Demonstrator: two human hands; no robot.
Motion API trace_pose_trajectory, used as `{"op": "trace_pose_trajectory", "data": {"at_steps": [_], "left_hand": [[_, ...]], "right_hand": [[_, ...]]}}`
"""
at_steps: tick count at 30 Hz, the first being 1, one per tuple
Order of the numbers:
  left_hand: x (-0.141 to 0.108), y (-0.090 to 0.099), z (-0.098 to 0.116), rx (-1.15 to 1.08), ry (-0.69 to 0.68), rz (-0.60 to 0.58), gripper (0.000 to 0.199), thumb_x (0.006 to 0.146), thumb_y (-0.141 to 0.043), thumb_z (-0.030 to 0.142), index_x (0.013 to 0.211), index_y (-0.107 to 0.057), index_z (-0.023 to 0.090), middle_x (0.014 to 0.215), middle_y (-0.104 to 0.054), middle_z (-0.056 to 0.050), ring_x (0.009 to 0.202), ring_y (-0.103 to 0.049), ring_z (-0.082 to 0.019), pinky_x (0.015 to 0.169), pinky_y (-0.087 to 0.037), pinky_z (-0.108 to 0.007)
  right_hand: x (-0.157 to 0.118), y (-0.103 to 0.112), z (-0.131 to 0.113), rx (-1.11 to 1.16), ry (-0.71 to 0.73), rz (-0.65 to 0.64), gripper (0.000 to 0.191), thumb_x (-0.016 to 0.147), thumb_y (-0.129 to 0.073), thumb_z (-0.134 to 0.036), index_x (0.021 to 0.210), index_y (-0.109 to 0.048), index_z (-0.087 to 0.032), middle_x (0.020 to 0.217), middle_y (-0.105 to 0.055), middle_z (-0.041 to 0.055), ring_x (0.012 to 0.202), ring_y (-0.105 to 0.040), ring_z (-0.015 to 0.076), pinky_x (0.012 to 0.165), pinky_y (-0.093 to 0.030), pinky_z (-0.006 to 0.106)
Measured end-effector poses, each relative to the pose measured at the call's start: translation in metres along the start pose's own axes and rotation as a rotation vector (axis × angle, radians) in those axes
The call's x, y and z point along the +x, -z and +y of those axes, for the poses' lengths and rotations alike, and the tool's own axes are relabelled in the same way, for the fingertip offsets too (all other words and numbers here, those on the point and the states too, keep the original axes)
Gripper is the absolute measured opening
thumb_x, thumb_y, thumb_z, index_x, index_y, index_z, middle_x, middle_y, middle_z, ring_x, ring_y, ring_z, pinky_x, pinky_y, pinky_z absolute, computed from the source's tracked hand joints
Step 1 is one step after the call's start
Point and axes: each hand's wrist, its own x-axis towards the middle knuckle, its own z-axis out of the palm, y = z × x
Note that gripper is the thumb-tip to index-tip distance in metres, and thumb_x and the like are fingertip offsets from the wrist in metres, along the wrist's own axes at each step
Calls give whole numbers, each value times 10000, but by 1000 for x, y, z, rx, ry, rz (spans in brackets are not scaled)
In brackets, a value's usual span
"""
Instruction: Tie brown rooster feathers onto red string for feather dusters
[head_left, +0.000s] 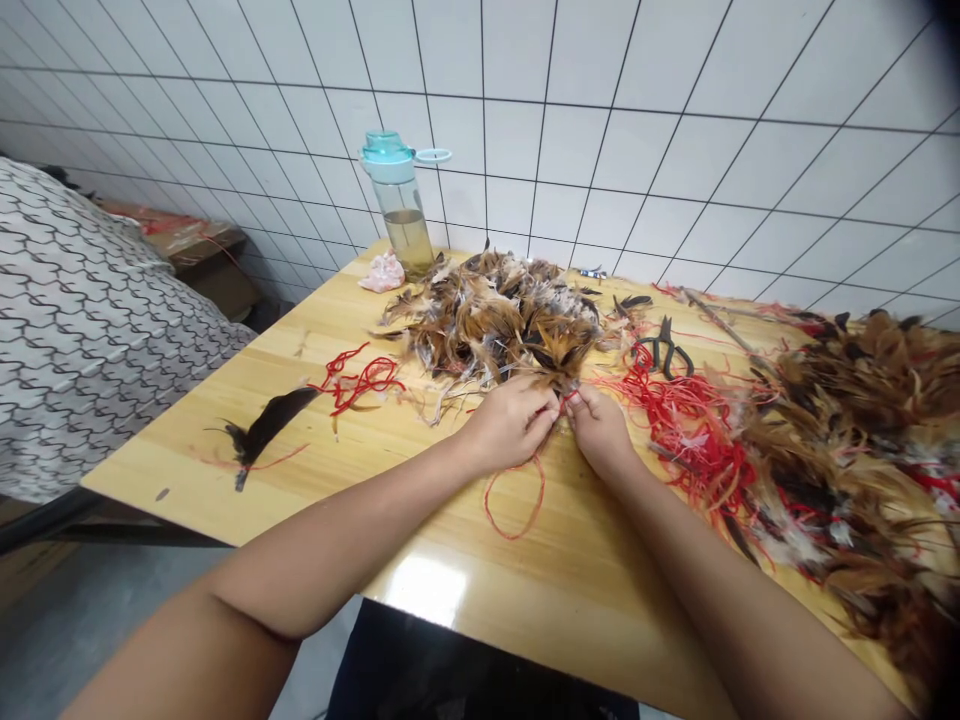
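My left hand [510, 422] and my right hand [602, 432] meet over the wooden table, fingers pinched together. Between them stands a small bunch of brown and black feathers [564, 352], its stem ends at my fingertips. Red string [513, 538] crosses at the base of the bunch and hangs in a loop below my left hand. My right thumb and fingers grip this string by the stems. How each fingertip sits on the bunch is partly hidden. Just beyond lies a large pile of brown and white feathers [480, 315].
Black-handled scissors [664, 352] lie right of my hands, beside tangled red strings [701, 425]. More feathers [862, 400] cover the table's right side. A water bottle [405, 215] stands near the tiled wall. Left are a dark feather [274, 425], red string [364, 380] and patterned cloth [105, 330].
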Motion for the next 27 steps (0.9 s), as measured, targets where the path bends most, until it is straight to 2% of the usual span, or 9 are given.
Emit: {"op": "trace_pose_trajectory", "data": {"at_steps": [3, 7, 10, 13, 16, 18, 22, 25, 27], "left_hand": [[-2, -3, 3, 126, -98, -14, 209, 924, -426, 186, 807, -597, 156, 809, -610, -77, 793, -554, -174, 750, -458, -310], [-2, -1, 7, 301, -221, -31, 249, 927, -388, 153, 752, -566, 157, 762, -570, -74, 748, -505, -176, 708, -429, -313], [0, 8, 8, 358, -272, -23, 250, 929, -386, 135, 753, -561, 159, 755, -560, -73, 756, -492, -179, 696, -410, -310], [4, 19, 3, 301, -245, -39, 251, 933, -394, 147, 759, -575, 162, 766, -569, -72, 780, -501, -177, 722, -414, -309], [8, 29, -10, 106, -131, -78, 200, 906, -449, 155, 789, -611, 163, 805, -612, -61, 820, -542, -164, 760, -435, -293], [9, 32, -20, -62, 0, -115, 148, 874, -505, 159, 804, -634, 161, 822, -640, -43, 816, -577, -144, 758, -449, -271], [11, 31, -35, -356, 182, -182, 100, 828, -586, 212, 787, -647, 144, 805, -672, -35, 735, -601, -133, 681, -460, -248], [10, 25, -35, -338, 206, -142, 85, 802, -574, 177, 771, -646, 145, 790, -671, -35, 724, -591, -140, 667, -453, -250], [10, 21, -30, -253, 207, -101, 119, 783, -532, 117, 757, -643, 152, 756, -644, -19, 703, -570, -130, 655, -436, -241]], "right_hand": [[-3, 4, -9, -361, 59, -24, 206, 858, -389, -182, 702, -518, -217, 739, -590, 53, 692, -512, 190, 606, -337, 294], [-10, 7, -22, -795, 111, -128, 239, 898, -380, -153, 877, -613, -202, 899, -639, 86, 697, -549, 185, 585, -297, 308], [-13, 8, -27, -934, 220, -161, 263, 911, -375, -143, 889, -632, -195, 873, -640, 93, 703, -564, 185, 600, -287, 316], [-13, 7, -28, -936, 317, -229, 284, 909, -367, -126, 911, -646, -178, 875, -643, 104, 717, -568, 184, 609, -291, 314], [-13, 4, -28, -794, 310, -323, 265, 883, -387, -111, 924, -641, -176, 904, -650, 98, 704, -560, 177, 593, -305, 298], [-13, 1, -27, -585, 299, -366, 244, 875, -388, -115, 864, -621, -185, 896, -648, 86, 727, -561, 176, 607, -335, 282], [-13, -2, -26, -25, 240, -345, 327, 949, -351, -344, 706, -527, -214, 676, -554, 30, 661, -519, 163, 630, -381, 276], [-14, -3, -25, 342, 39, -292, 421, 921, -378, -549, 692, -502, -217, 561, -450, -22, 516, -413, 128, 544, -342, 267], [-14, -3, -26, 515, -60, -251, 430, 885, -441, -580, 671, -491, -210, 567, -445, -30, 486, -359, 105, 515, -310, 259]]}}
